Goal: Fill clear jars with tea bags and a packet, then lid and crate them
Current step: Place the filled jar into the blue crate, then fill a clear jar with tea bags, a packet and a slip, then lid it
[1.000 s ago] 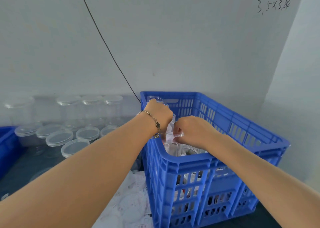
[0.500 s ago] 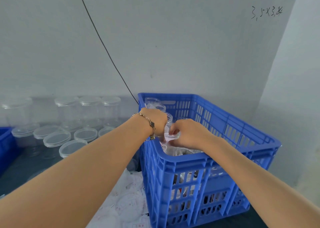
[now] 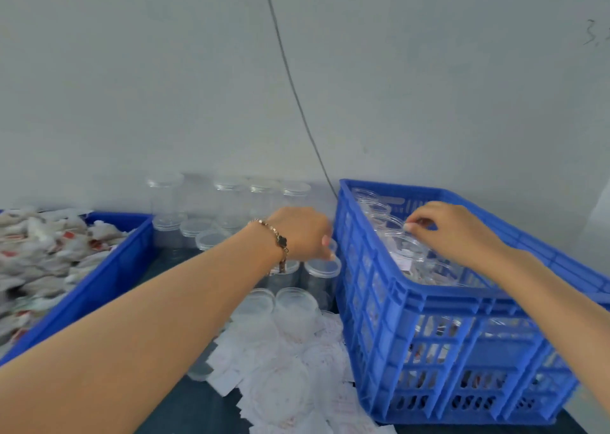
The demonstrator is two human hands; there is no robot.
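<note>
Head view: L hand (image 3: pixel 302 234) is outside the crate (image 3: pixel 412 305), just beside its left wall, over a cluster of empty lidded jars (image 3: pixel 321 268) standing upright on the table. Fingers curl down twd a jar lid right at the crate wall; fingertips look to be touching or nearly touching the lid rim, but whether they actually grip it can't be told, blur + the hand hides the contact. R hand (image 3: pixel 455 232) is inside the crate, palm down, thumb and forefinger drawn together in a light pinch at a lid edge of a filled jar (image 3: pixel 404 252); other fingers loosely curled.

Key relation: next empty jar sits directly under/ahead of L fingertips, long axis vertical, so L hand is far nearer than R. The move prob. calls for a top-down grasp round the lid, then a lift toward the body.

L forearm reaches long and straight from lower left, wrist w/ bracelet (image 3: pixel 279 239) bent slightly down. R forearm comes in from lower right across the crate rim.

Tea bags (image 3: pixel 43 252) are heaped in a blue bin (image 3: pixel 109 275) far left; packets (image 3: pixel 284 377) lie scattered on the table near the crate's front.
</note>
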